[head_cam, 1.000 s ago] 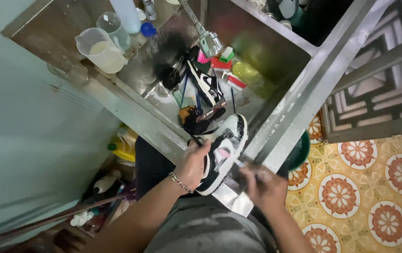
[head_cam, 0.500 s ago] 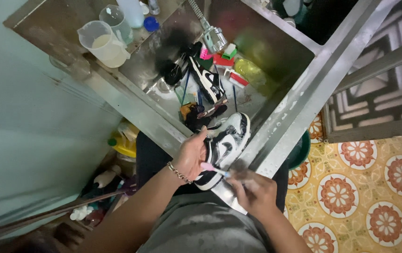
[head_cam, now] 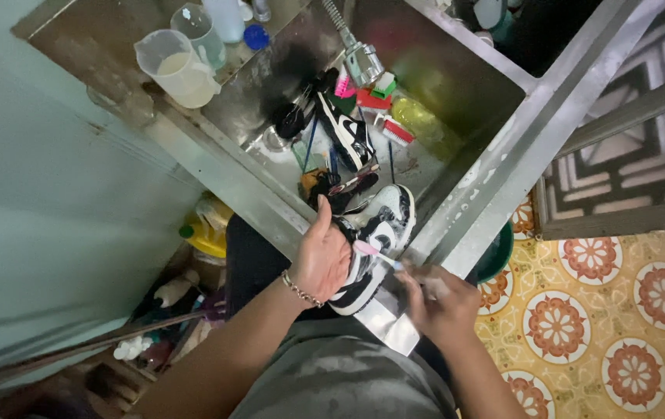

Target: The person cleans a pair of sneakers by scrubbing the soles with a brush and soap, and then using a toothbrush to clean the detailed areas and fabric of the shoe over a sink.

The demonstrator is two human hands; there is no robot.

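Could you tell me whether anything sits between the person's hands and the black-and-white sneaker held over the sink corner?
Nothing visible does. The left hand grips the sneaker directly at its heel side, and the right hand reaches it only through the pink-headed brush it holds, whose head lies on the shoe's side.

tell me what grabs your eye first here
A black and white sneaker sits at the near edge of the steel sink, gripped by the left hand while the right hand holds a pink brush on it. A second sneaker lies deeper in the sink.
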